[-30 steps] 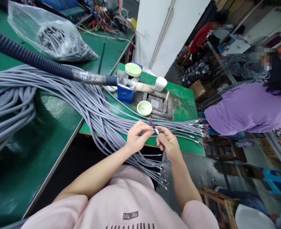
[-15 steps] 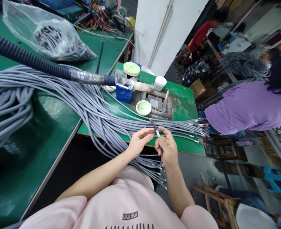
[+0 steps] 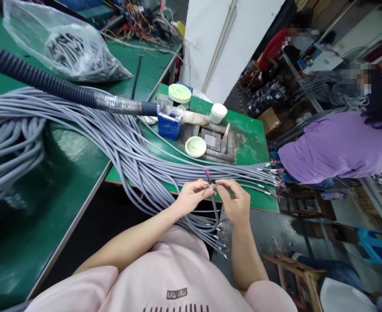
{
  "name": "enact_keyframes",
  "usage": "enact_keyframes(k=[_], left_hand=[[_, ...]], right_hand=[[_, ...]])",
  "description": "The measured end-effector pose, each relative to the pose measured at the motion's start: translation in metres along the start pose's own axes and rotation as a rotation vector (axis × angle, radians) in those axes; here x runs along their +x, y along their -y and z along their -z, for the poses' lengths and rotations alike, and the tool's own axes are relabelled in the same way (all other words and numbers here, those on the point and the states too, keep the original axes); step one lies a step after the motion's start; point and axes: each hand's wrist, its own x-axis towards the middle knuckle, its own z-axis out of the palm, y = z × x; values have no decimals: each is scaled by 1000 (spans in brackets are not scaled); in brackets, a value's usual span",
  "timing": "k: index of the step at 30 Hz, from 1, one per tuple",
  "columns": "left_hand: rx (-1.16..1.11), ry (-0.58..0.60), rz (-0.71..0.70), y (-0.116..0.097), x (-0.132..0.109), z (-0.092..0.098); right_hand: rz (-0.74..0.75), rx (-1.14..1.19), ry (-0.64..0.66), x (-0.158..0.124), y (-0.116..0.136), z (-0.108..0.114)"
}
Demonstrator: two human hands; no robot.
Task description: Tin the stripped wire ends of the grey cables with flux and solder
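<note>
My left hand (image 3: 191, 196) is closed on the end of a grey cable (image 3: 215, 209), where thin red, blue and dark wires (image 3: 207, 175) fan out above the fingers. Just right of it is my right hand (image 3: 234, 200), its thumb and forefinger close together near the wires; what they pinch, if anything, is too small to make out. Below the hands the held cable curves down. A thick bundle of grey cables (image 3: 165, 169) runs behind the hands across the green bench, with stripped ends at the right.
Beyond the bundle stand a green-white dish (image 3: 195, 147), a white cup (image 3: 218, 113), a soldering pot (image 3: 212, 141) and a blue box (image 3: 167, 126) under a black hose (image 3: 64, 93). A person in purple (image 3: 337, 145) sits at the right.
My right hand has let go of the cable below its white sleeve and moved right. My left hand has shifted slightly right and down, onto the cable end.
</note>
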Motion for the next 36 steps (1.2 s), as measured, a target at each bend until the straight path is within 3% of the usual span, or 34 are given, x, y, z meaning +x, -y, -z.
enact_keyframes(k=[5, 14, 21, 29, 36], left_hand=[[15, 2, 10, 4, -2, -1], [151, 15, -63, 11, -4, 0], [144, 33, -78, 16, -4, 1], [-179, -33, 138, 6, -4, 3], [-309, -101, 222, -6, -4, 5]], right_hand=[[134, -121, -7, 9, 14, 0], [200, -339, 26, 24, 20, -7], [253, -372, -24, 26, 24, -6], [344, -292, -101, 19, 18, -4], [395, -164, -24, 16, -4, 5]])
